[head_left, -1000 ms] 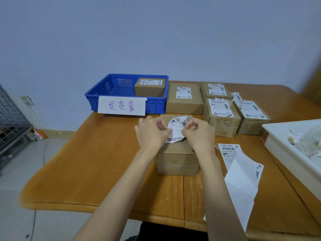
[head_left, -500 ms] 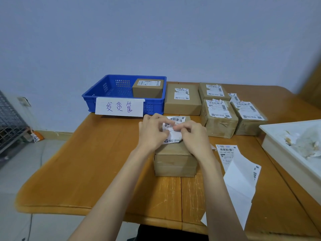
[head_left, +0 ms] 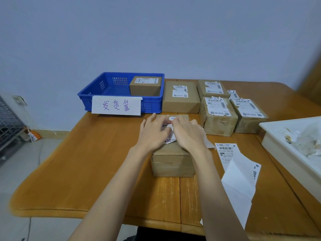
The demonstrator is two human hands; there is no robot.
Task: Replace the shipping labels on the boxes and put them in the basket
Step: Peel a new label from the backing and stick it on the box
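Both hands, left hand [head_left: 152, 134] and right hand [head_left: 188, 134], lie flat with straight fingers pressing a white label [head_left: 169, 131] onto the brown box [head_left: 172, 160] at table centre. Behind, the blue basket [head_left: 119, 101] holds one box and bears a handwritten sign [head_left: 116, 105] reading 发货筐.

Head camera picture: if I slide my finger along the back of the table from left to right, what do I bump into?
Blue basket → box inside it → flat box → box with a torn label
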